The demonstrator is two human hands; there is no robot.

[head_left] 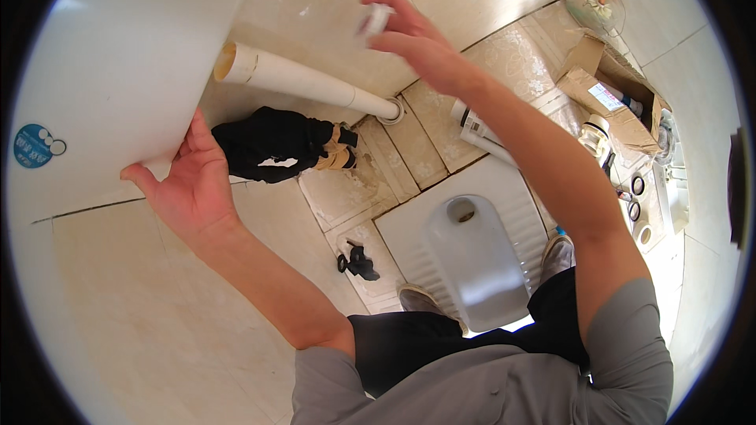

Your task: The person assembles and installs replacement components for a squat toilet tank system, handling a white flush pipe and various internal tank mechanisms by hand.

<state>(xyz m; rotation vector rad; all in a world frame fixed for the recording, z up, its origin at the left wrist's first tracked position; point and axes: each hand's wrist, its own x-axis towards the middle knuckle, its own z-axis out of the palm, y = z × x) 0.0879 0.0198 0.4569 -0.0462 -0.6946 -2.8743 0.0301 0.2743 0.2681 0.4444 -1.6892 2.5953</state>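
Note:
My left hand (pixel 194 193) is at the lower edge of a large, smooth white panel-like body (pixel 142 71) bearing a round blue sticker (pixel 38 146). Its palm faces up with the thumb spread wide, and some fingertips are partly hidden by that edge. Raised in front of the tiled wall, my right hand (pixel 409 38) pinches a small white ring-like piece (pixel 375 20) between thumb and fingers; motion blurs it. Between and below the hands, a wide cream plastic pipe (pixel 303 83) slants up from a floor drain collar. Beside the pipe lies black cloth (pixel 264 142) with tan parts.
A squat toilet (pixel 472 267) is set in the floor between my shoes. To the right are an open cardboard box (pixel 618 98), white plastic pipe pieces (pixel 484 134) and several rings (pixel 636 185). A small black scrap (pixel 362 263) lies left of the toilet.

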